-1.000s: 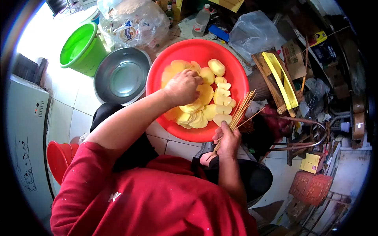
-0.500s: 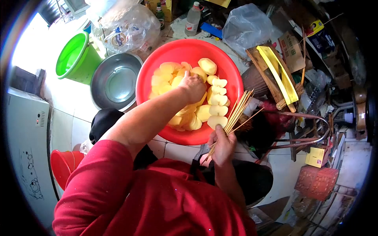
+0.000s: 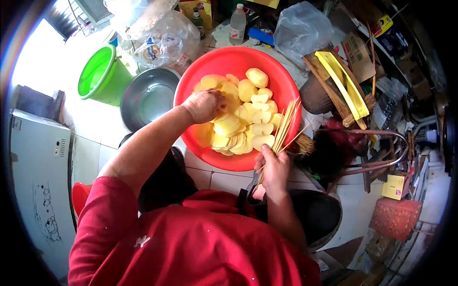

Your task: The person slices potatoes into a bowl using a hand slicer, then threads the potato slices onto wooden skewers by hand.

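Note:
My left hand (image 3: 205,105) is over the left part of a red basin (image 3: 282,71), its fingers curled down among thin yellow potato slices (image 3: 226,125); whatever they grip is hidden. In my right hand (image 3: 274,169), at the basin's near right edge, is a bundle of thin wooden sticks (image 3: 285,126), fanned toward the upper right. One stick points apart from the rest. Several sliced potato pieces (image 3: 261,117) form a column just beyond my right thumb, the nearest one (image 3: 262,141) touching or almost touching it. A whole peeled potato (image 3: 257,77) lies at the column's far end.
Left of the basin are a metal bowl (image 3: 150,97) and a green bucket (image 3: 102,76). Plastic bags (image 3: 164,40) and a bottle (image 3: 237,25) stand beyond it. On the right are a yellow trough (image 3: 341,86) on a board and a metal-framed chair (image 3: 400,143).
My left hand has moved left, away from the column of pieces and onto the slices. My right hand still holds the sticks near the basin's edge. The view has shifted slightly.

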Demonstrator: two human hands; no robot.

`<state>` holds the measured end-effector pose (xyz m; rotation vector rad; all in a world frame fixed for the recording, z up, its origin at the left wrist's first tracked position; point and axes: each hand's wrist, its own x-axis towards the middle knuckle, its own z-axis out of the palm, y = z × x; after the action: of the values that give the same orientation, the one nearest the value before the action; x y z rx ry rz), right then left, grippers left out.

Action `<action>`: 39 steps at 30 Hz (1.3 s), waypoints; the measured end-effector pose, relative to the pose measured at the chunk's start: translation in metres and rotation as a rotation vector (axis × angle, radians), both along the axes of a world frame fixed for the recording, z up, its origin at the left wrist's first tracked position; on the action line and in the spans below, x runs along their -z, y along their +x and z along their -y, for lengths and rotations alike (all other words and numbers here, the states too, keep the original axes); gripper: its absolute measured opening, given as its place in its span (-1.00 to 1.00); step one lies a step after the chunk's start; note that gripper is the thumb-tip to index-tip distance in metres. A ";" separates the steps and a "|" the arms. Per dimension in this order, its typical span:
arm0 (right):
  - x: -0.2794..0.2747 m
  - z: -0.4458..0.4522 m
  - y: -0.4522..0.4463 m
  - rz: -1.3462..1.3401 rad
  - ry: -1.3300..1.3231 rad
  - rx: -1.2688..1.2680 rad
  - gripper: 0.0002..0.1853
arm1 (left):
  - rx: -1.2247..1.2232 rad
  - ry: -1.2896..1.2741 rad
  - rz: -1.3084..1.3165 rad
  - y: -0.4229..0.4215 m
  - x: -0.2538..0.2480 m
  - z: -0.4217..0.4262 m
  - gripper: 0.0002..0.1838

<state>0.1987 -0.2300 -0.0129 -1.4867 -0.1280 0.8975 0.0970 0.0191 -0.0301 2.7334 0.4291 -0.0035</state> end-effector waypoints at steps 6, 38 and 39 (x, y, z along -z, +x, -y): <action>0.003 -0.005 0.009 -0.036 -0.190 -0.210 -0.83 | -0.064 -0.113 0.001 -0.023 -0.014 0.012 -0.62; -0.067 -0.044 0.046 0.392 -0.283 -0.639 -0.78 | -0.137 -0.167 -0.132 0.006 -0.031 -0.012 -0.72; -0.057 -0.048 0.046 0.384 -0.261 -0.623 -0.78 | -0.186 -0.139 -0.066 0.002 -0.036 -0.014 -0.75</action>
<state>0.2451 -0.1824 0.0442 -1.8946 -0.8178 1.1364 0.0992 0.0328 0.0060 2.5532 0.6739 -0.0722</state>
